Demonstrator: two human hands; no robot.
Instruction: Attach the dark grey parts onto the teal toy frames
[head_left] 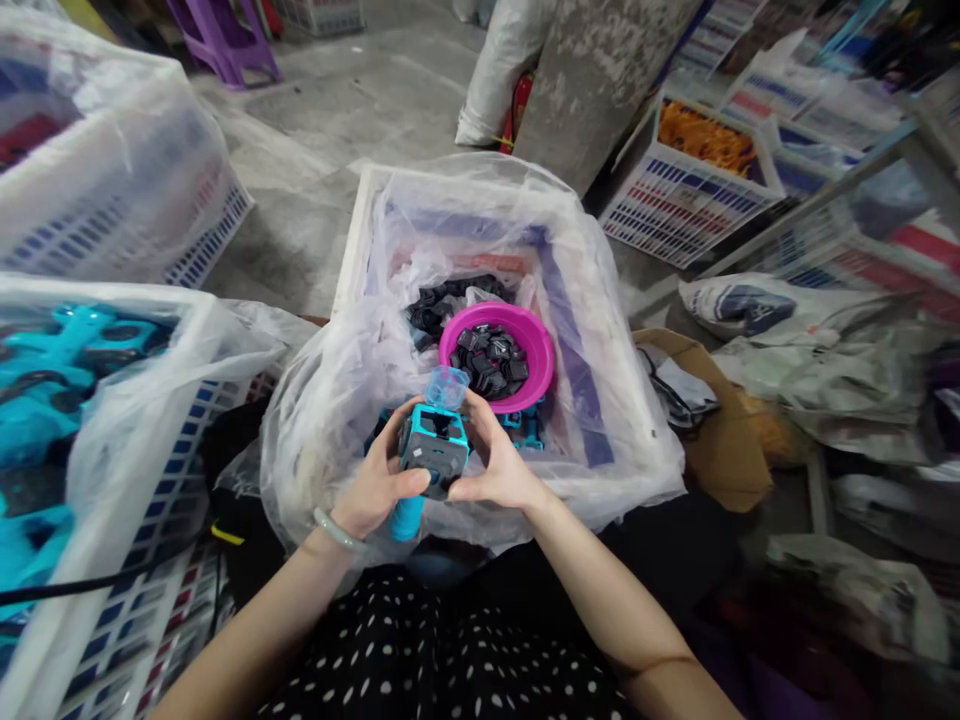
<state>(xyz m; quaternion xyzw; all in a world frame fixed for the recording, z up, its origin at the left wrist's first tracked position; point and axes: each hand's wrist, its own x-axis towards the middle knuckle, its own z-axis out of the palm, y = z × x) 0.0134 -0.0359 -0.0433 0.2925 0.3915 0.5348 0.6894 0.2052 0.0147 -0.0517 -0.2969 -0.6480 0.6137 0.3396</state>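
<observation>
Between my two hands is a blue and dark grey plastic toy piece [436, 452], with a clear lid-like part [447, 388] at its far end and a blue handle-like stub [406, 518] at the near left. My left hand [379, 485] closes on its left side, thumb on the grey face. From the right, my right hand [495, 465] grips it, thumb near the lower corner. Just beyond is a magenta bowl [546, 345] holding small black plastic parts [491, 358]. The bowl sits in a plastic-lined white crate [637, 400], above more black parts [431, 312] and some blue pieces.
At the left, a white crate [150, 470] holds blue toy pieces [82, 345]. Behind it stands another plastic-covered crate [150, 180]. A crate with orange parts [705, 138] is at the back right, near a concrete pillar [592, 80]. Bags [817, 370] lie at the right.
</observation>
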